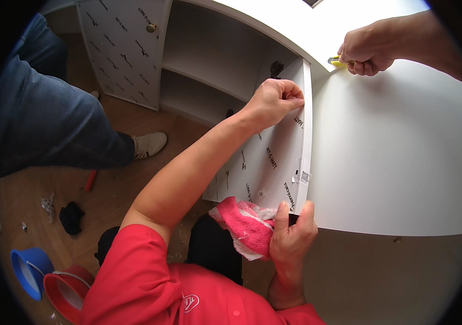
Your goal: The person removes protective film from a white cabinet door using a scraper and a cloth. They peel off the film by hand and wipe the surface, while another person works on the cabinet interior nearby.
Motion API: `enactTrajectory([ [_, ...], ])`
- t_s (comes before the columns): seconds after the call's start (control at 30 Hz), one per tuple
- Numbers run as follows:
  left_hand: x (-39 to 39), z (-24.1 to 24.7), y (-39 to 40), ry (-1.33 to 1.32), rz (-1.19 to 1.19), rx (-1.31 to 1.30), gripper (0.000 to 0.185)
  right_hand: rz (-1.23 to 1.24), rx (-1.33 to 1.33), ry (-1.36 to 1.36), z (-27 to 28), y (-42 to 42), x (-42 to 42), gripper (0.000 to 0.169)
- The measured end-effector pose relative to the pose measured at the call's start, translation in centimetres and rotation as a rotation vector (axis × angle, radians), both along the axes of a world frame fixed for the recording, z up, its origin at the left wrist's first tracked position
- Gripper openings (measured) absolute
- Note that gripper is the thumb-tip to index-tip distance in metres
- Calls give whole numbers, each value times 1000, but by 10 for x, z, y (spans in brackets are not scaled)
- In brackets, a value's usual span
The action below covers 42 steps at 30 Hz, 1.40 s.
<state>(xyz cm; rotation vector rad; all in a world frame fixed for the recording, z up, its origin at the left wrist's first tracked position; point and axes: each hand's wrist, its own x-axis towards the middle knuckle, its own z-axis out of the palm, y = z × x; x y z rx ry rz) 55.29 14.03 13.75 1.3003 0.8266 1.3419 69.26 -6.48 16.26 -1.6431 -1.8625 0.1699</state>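
Observation:
A white cabinet door, its face covered in printed protective film, stands swung out from the cabinet. My left hand has its thumb and forefinger pinched together at the door's edge strip; whether film is between the fingertips is hard to see. Around the door's near end, my right hand grips the corner between thumb and fingers. A pink and white cloth hangs against that hand, below the door. Stickers, one with a printed code, sit near the edge.
A co-worker's hand holds a yellow snap-off utility knife at the white panel. Another person's jeans-clad leg is at left. Blue bucket, red bucket and black cloth are on the floor. Another filmed door stands open.

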Motion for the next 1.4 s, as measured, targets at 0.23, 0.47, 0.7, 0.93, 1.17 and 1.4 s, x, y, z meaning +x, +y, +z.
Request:
enactTrajectory([
  [0.23, -14, -16, 1, -200, -152, 57, 10, 30, 41, 2, -2, 2, 2, 25],
  [0.47, 12, -10, -12, -91, 193, 203, 3, 11, 17, -26, 0, 1, 1, 24],
  [0.7, 15, -15, -4, -269, 99, 83, 4, -3, -19, -32, 1, 0, 0, 24],
  [0.93, 5, -15, 1, -466, -110, -63, 2, -14, 8, -36, 1, -2, 1, 25],
  [1.17, -5, -10, -2, -7, -47, 114, 14, -7, 47, -47, -2, 1, 3, 28],
  [1.4, -2, 7, -19, 211, 42, 105, 14, 0, 50, -29, 1, 1, 3, 29],
])
